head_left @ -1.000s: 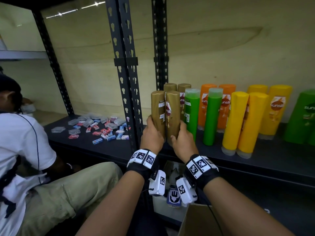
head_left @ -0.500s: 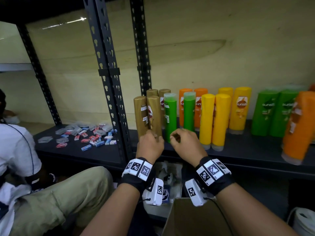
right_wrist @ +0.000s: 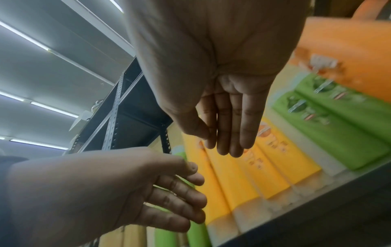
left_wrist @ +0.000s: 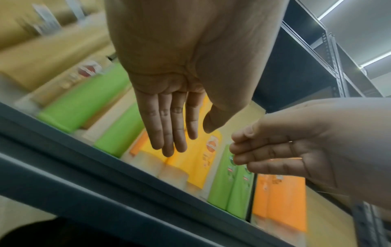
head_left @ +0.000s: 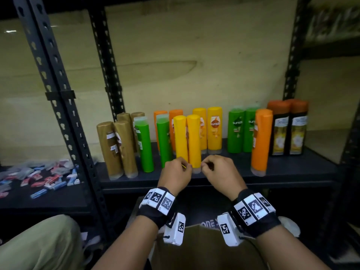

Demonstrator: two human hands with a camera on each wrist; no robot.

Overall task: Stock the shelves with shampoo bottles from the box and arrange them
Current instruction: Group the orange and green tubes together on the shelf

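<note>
Shampoo bottles stand upright on the black shelf (head_left: 214,182): gold ones (head_left: 116,149) at the left, then green (head_left: 144,145), a front pair of yellow (head_left: 187,139), a lone orange one (head_left: 261,141) and dark ones (head_left: 288,131) at the right. My left hand (head_left: 180,166) and right hand (head_left: 209,165) hover either side of the yellow pair's bases. In the wrist views the left hand (left_wrist: 182,142) and right hand (right_wrist: 222,142) show straight, relaxed fingers holding nothing. The cardboard box (head_left: 204,248) sits below my wrists.
A black shelf post (head_left: 64,117) divides off the left bay, where small red and blue packets (head_left: 48,178) lie scattered. Another person's knee (head_left: 39,242) is at the lower left. Bare shelf surface (head_left: 321,158) lies to the right of the dark bottles.
Both hands let go of the front gold bottles, which now stand on the shelf, and moved right to the base of the yellow pair. The view panned right.
</note>
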